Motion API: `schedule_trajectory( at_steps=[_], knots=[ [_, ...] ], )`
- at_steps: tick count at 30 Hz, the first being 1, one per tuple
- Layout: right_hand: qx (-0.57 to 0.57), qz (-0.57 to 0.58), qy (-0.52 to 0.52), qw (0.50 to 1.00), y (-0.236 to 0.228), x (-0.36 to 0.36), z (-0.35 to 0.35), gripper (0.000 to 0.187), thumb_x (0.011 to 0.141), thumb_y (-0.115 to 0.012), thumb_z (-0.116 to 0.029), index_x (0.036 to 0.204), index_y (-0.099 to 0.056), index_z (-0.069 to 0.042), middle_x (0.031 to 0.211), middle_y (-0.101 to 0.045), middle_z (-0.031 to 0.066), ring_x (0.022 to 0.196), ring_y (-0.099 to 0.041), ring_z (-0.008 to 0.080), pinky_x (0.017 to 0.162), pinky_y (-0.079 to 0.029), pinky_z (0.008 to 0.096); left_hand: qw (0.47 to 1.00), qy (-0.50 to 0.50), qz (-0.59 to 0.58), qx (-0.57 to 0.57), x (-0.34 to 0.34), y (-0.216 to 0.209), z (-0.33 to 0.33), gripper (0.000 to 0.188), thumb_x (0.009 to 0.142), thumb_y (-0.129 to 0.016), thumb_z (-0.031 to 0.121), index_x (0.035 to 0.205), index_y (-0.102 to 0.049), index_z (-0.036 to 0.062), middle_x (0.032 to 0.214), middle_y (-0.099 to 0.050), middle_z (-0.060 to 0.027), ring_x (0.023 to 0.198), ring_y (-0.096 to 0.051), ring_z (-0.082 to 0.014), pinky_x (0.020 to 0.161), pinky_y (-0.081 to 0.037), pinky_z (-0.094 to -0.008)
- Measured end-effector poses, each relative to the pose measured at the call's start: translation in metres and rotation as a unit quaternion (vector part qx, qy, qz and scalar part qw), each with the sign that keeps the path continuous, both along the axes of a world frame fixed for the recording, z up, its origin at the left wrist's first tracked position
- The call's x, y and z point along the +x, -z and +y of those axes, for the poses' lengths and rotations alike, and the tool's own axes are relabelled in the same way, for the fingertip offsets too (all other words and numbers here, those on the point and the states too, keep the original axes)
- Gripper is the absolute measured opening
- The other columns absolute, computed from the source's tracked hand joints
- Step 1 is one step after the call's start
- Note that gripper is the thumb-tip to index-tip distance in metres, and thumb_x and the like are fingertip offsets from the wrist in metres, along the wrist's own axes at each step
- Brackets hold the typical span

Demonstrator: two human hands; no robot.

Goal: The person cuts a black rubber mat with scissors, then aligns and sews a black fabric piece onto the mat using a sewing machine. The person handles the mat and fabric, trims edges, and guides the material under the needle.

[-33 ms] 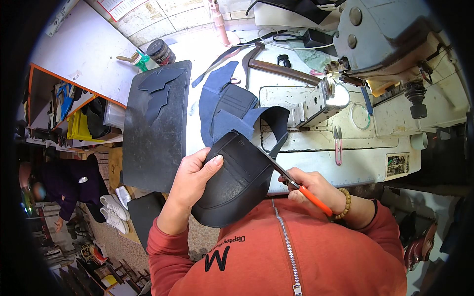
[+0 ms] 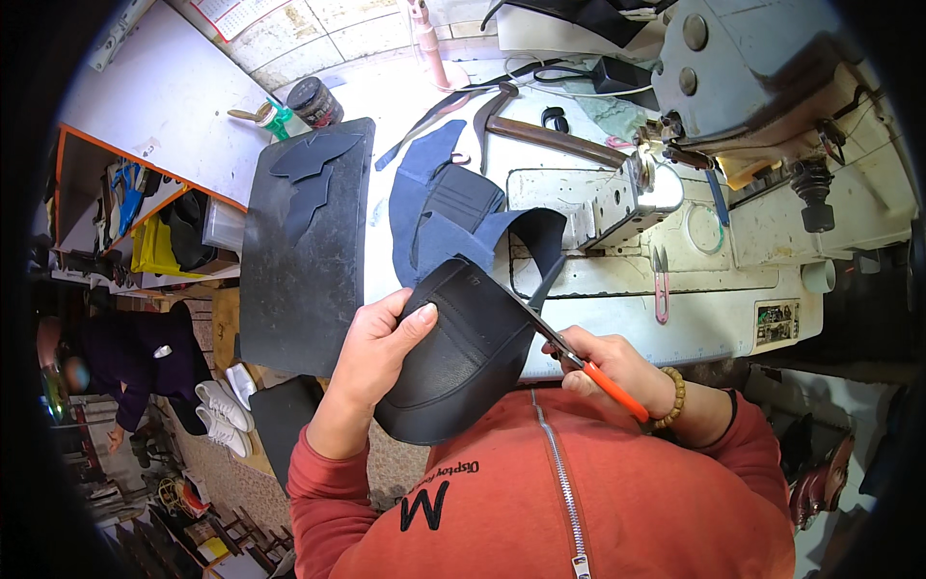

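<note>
My left hand (image 2: 378, 349) grips a black stitched leather shoe upper (image 2: 463, 352) by its left side, thumb on top. My right hand (image 2: 617, 372), with a beaded bracelet at the wrist, is closed around orange-handled scissors (image 2: 613, 388). Their blades lie along the upper's right edge; whether the tips are apart is hard to make out. Just beyond the upper, dark blue leather pieces (image 2: 424, 198) lie on the white table, one curved strip (image 2: 540, 236) standing partly raised beside the sewing machine's arm.
A hammer (image 2: 555, 140) lies across the back of the table. Pink-handled snips (image 2: 661, 288) rest at right, below the sewing machine (image 2: 772, 96). On the left are a black board (image 2: 309, 270) with leather scraps, a dark jar (image 2: 313, 101) and a shelf. Another person (image 2: 135, 362) bends at far left.
</note>
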State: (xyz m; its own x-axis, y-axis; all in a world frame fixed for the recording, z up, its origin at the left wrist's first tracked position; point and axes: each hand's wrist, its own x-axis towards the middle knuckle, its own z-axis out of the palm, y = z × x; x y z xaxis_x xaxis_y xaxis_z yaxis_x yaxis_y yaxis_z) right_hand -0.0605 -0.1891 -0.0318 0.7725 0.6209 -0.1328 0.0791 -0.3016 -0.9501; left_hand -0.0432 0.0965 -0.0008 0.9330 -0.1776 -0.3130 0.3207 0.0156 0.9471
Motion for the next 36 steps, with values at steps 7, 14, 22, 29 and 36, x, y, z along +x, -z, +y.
schedule_trajectory(
  at_steps=[7, 14, 22, 29, 36],
  knots=[
    [0.016, 0.022, 0.006, 1.0, 0.0015, 0.0017, 0.0043, 0.035, 0.089, -0.064, -0.034, 0.104, -0.052, -0.005, 0.062, -0.047, 0.0053, 0.053, -0.044, 0.0183, 0.052, -0.04, 0.0302, 1.0, 0.015, 0.005, 0.007, -0.0004, 0.0002, -0.0001, 0.024, 0.095, -0.058, 0.023, 0.086, -0.059, 0.0002, 0.075, -0.052, 0.0073, 0.07, -0.042, -0.0014, 0.061, -0.038, -0.0184],
    [0.041, 0.031, 0.018, 0.999, 0.0028, -0.003, 0.0036, 0.03, 0.088, -0.067, -0.026, 0.101, -0.052, -0.003, 0.059, -0.042, 0.0029, 0.053, -0.039, 0.0119, 0.049, -0.037, 0.0279, 1.0, 0.019, 0.003, 0.011, -0.0004, 0.0009, -0.0008, 0.027, 0.095, -0.059, 0.025, 0.084, -0.059, 0.0005, 0.074, -0.05, 0.0075, 0.068, -0.041, -0.0015, 0.06, -0.038, -0.0184],
    [0.042, 0.022, 0.022, 0.999, 0.0027, -0.0044, 0.002, 0.03, 0.085, -0.07, -0.022, 0.101, -0.054, -0.002, 0.057, -0.042, 0.0025, 0.052, -0.037, 0.0102, 0.049, -0.037, 0.0262, 1.0, 0.02, 0.015, 0.011, -0.0011, 0.0005, -0.0011, 0.026, 0.095, -0.058, 0.024, 0.091, -0.061, -0.0013, 0.077, -0.054, 0.0063, 0.071, -0.044, -0.0016, 0.063, -0.04, -0.0182],
    [0.02, 0.02, 0.023, 0.999, -0.0007, -0.006, -0.0004, 0.031, 0.084, -0.072, -0.022, 0.1, -0.055, -0.002, 0.057, -0.044, 0.0054, 0.051, -0.039, 0.0113, 0.049, -0.038, 0.0266, 0.999, 0.027, 0.02, 0.012, -0.0021, 0.0006, -0.0016, 0.027, 0.095, -0.058, 0.025, 0.092, -0.061, -0.0018, 0.079, -0.055, 0.0058, 0.072, -0.045, -0.0018, 0.063, -0.04, -0.0183],
    [-0.004, -0.033, 0.007, 0.999, 0.0026, -0.0031, -0.0005, 0.033, 0.087, -0.066, -0.031, 0.1, -0.051, -0.004, 0.061, -0.051, 0.0108, 0.054, -0.051, 0.0294, 0.052, -0.043, 0.035, 0.998, 0.044, 0.037, 0.029, -0.0034, -0.0003, -0.0058, 0.026, 0.095, -0.058, 0.024, 0.091, -0.06, -0.0012, 0.078, -0.053, 0.0057, 0.071, -0.044, -0.0022, 0.063, -0.04, -0.0187]
  ],
)
